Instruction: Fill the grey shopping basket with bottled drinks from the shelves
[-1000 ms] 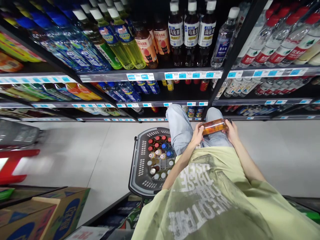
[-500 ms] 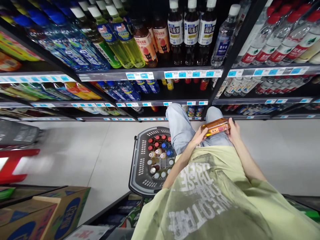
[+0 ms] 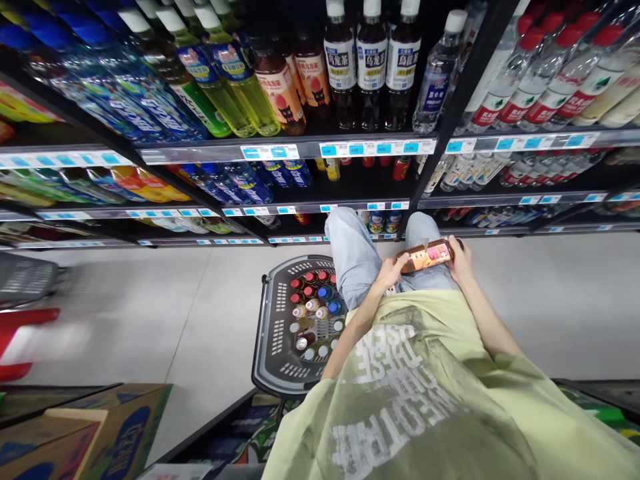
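One bottle (image 3: 426,258): amber-brown, held crosswise above the lap, in front of the right knee, its right end a little higher in view than its left; the printed label faces up. Whether it touches the leg, I cannot tell.
Left hand (image 3: 389,275): wrapped around the bottle's left end, thumb laid over the upper side; the fingers underneath are mostly hidden.
Right hand (image 3: 459,263): gripping the opposite, darker end, fingers curled about it.
Jeans (image 3: 350,257): pale blue, both knees bent and pointing toward the shelves.
Shirt (image 3: 400,400): yellow-green, with large pale lettering across the front.
Basket (image 3: 267,333): grey with slotted sides, just beside the left leg, partly covered by that leg and the left forearm.
Basket drinks: red caps (image 3: 310,277) toward the far side, blue caps (image 3: 326,293) next to them, pale caps nearer the person.
Upper shelf (image 3: 305,147): dark bottles with white labels (image 3: 371,67) upright in the middle; a clear bottle (image 3: 435,83) to their right; peach-labelled bottles (image 3: 283,93) to their left, then yellow-green bottles (image 3: 240,87).
Price tags (image 3: 377,148): blue and white, along the shelf edge.
Floor (image 3: 215,313): pale tiles.
Cardboard box (image 3: 133,430): lower left, behind the basket.
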{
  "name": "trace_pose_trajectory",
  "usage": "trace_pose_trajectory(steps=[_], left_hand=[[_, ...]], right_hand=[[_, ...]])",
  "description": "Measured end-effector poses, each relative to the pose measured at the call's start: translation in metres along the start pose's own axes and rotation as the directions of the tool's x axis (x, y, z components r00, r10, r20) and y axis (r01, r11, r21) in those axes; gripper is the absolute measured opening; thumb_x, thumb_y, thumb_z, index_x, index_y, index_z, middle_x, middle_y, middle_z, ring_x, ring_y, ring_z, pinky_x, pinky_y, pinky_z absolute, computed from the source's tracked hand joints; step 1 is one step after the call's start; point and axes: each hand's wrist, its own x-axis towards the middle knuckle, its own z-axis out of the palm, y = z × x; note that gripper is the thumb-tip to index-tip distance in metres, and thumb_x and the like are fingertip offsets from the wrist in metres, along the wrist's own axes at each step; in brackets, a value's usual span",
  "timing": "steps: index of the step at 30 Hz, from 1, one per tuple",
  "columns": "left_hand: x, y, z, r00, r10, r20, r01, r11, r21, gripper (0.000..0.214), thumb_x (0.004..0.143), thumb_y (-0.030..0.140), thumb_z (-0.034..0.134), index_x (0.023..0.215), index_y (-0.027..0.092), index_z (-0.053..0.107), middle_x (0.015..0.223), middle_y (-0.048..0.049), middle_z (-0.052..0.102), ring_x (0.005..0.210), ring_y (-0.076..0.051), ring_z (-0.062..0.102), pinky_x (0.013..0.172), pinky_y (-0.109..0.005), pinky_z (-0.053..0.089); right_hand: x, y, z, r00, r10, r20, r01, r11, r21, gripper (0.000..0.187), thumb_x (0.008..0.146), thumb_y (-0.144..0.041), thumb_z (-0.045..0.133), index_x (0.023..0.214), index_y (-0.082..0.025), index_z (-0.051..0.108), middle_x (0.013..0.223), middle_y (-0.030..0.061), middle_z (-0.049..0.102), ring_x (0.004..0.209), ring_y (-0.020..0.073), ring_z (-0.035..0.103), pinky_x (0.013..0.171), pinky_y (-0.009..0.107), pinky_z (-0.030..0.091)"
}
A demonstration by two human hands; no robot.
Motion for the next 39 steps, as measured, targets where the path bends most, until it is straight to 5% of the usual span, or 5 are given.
trace_pose_trajectory(steps=[9, 19, 26, 34, 39], left_hand=[[0.001, -0.002, 0.0, 1.0, 0.0, 0.006, -0.001, 0.999, 0.039, 0.075, 0.097, 0.083, 0.048, 0.057, 0.021, 0.061, 0.04, -0.0021, 0.049, 0.047, -0.018, 0.056, 0.062, -0.032, 0.053], [0.003, -0.001, 0.0, 1.0, 0.006, 0.024, -0.007, 0.997, 0.075, 0.075, 0.1, 0.08, 0.046, 0.053, 0.022, 0.055, 0.042, -0.001, 0.05, 0.048, -0.016, 0.056, 0.063, -0.03, 0.052], [0.003, -0.001, 0.0, 0.999, 0.009, 0.032, -0.011, 0.998, 0.055, 0.072, 0.101, 0.079, 0.046, 0.074, 0.016, 0.069, 0.045, 0.0004, 0.053, 0.049, -0.015, 0.057, 0.063, -0.028, 0.053], [0.011, -0.003, 0.009, 0.997, -0.074, -0.018, 0.069, 0.974, -0.216, 0.074, 0.11, 0.068, 0.026, 0.124, 0.009, 0.067, 0.059, 0.0004, 0.059, 0.046, -0.013, 0.056, 0.052, -0.025, 0.051], [0.011, -0.006, 0.007, 1.0, -0.011, 0.011, 0.014, 0.947, -0.321, 0.052, 0.1, 0.045, 0.054, 0.144, 0.019, 0.05, 0.097, -0.0042, 0.072, 0.058, -0.012, 0.061, 0.049, -0.024, 0.054]], right_hand=[[-0.002, -0.005, 0.003, 0.999, 0.026, -0.019, -0.026, 1.0, 0.016, 0.059, 0.062, -0.072, 0.094, 0.079, -0.026, 0.061, 0.065, -0.0042, 0.059, 0.061, 0.0186, 0.064, 0.053, 0.03, 0.055], [-0.006, -0.012, 0.01, 0.988, 0.116, -0.097, -0.108, 0.99, 0.088, 0.069, 0.048, -0.068, 0.1, 0.079, -0.021, 0.06, 0.066, -0.0068, 0.056, 0.058, 0.0109, 0.053, 0.048, 0.022, 0.045], [-0.008, -0.016, 0.012, 0.986, 0.132, -0.101, -0.124, 0.989, 0.085, 0.065, 0.049, -0.063, 0.099, 0.081, -0.021, 0.06, 0.068, -0.0067, 0.055, 0.057, 0.0104, 0.051, 0.046, 0.021, 0.039], [-0.007, -0.014, 0.012, 0.994, 0.088, -0.061, -0.085, 0.995, 0.05, 0.055, 0.055, -0.055, 0.096, 0.079, -0.021, 0.061, 0.065, -0.0077, 0.054, 0.052, 0.008, 0.042, 0.039, 0.02, 0.022], [-0.005, -0.01, 0.011, 0.998, -0.007, -0.068, 0.008, 1.0, 0.008, 0.043, 0.062, -0.053, 0.09, 0.079, -0.02, 0.069, 0.086, 0.0012, 0.075, 0.069, 0.0136, 0.061, 0.054, 0.021, 0.043]])
